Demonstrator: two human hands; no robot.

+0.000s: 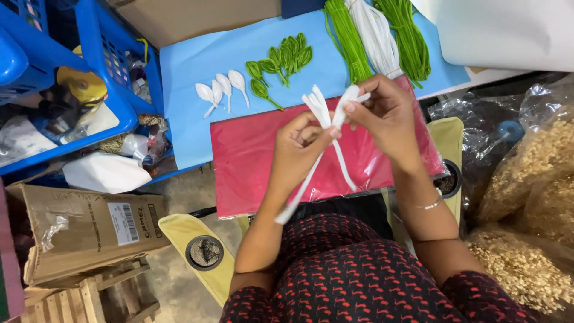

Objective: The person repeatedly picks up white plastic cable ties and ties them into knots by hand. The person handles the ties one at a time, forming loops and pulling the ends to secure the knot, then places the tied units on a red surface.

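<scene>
Both hands meet above a red wrapped sheet pack [257,161] on my lap. My left hand [299,149] pinches a bunch of white fuzzy wire strips [318,107] that loop at the top, with long tails hanging down toward my lap. My right hand [382,113] grips the upper loop of the same white strips between thumb and fingers. On the blue sheet [185,66] behind lie three finished white leaf-shaped loops [220,90] and several green leaf-shaped loops [282,60].
Bundles of green wire [347,42], white wire [376,36] and more green wire [409,36] lie at the top. A blue crate [107,66] with clutter stands left, a cardboard box [89,227] lower left, plastic bags of tan filler [532,191] right.
</scene>
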